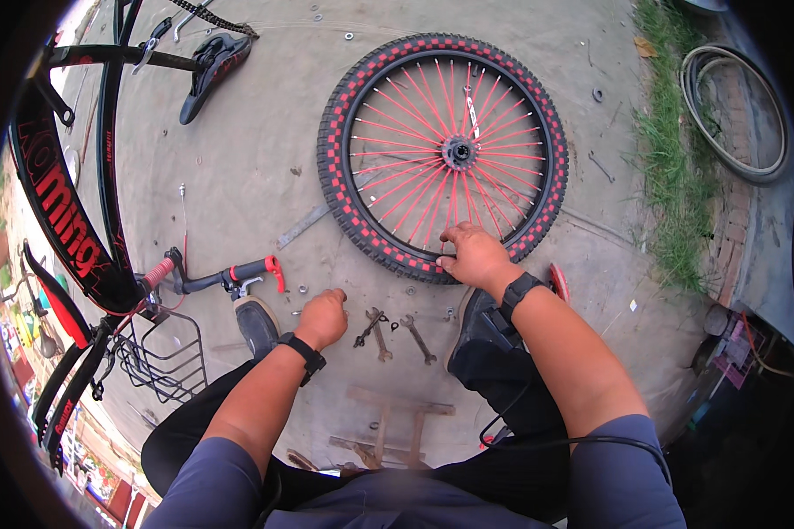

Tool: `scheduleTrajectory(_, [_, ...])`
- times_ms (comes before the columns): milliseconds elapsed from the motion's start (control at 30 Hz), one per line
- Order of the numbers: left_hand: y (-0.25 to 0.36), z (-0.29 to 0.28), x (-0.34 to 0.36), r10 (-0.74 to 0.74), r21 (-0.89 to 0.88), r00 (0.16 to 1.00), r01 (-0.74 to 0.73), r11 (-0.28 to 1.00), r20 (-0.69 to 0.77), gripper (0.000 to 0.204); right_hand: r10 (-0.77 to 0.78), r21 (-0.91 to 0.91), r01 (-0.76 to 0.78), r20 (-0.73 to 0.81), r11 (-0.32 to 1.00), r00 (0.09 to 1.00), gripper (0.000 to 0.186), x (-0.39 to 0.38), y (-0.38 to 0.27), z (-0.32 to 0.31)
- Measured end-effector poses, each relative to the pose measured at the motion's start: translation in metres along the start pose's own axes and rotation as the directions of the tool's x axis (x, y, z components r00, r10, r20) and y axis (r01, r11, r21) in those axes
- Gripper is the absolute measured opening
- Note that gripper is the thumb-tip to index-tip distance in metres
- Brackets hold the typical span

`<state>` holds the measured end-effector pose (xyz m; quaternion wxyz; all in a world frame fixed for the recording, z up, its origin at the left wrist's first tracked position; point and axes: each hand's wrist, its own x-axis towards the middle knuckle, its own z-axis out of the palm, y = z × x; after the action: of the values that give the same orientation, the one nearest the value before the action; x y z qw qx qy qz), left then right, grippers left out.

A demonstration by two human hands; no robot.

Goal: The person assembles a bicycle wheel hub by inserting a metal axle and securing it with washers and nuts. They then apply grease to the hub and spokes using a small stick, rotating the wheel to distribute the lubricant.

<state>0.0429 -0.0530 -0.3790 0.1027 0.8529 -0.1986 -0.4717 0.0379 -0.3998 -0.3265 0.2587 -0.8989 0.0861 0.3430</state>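
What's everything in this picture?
wheel: one, black-red, upper centre
bicycle frame: one, black-red, left
saddle: one, black, upper left
handlebar: one, black-red, centre-left
basket: one, dark wire, lower left
wrenches: at least three, grey, ground
wooden piece: one, brown, bottom centre
tyre: at least one, grey, far right
grass: one strip, green, right
shoes: two, dark, lower centre
left hand: one, bare, near the shoes
right hand: one, bare, at the wheel

The wheel (460, 152) lies on the ground (265, 150), bicycle frame (57, 207) to its left, grass (670, 159) to its right, tyre (750, 173) beyond that, wrenches (418, 339) between the shoes (258, 326).
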Motion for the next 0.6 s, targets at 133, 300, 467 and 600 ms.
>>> scheduleTrajectory(133, [0.002,-0.008,-0.001,-0.02,0.011,1.0,0.02,1.0,-0.019,0.032,0.022,-0.004,-0.022,0.031,1.0,0.999,0.054,0.0,-0.007,0.005])
scheduleTrajectory(300, [0.014,-0.018,-0.002,-0.006,-0.066,0.982,-0.006,0.998,-0.19,0.038,0.064,-0.073,-0.055,0.14,0.996,0.988,0.066,0.001,-0.005,0.019])
scheduleTrajectory(467, [0.02,-0.026,0.005,-0.02,-0.19,0.989,-0.008,0.982,-0.147,0.042,0.056,-0.197,-0.01,0.229,0.98,0.972,0.08,0.002,-0.01,0.022])
scheduleTrajectory(600, [0.023,-0.024,0.013,-0.06,-0.379,0.996,0.033,0.925,-0.059,0.044,0.065,-0.244,-0.015,0.199,0.97,0.978,0.083,0.001,-0.013,0.027])
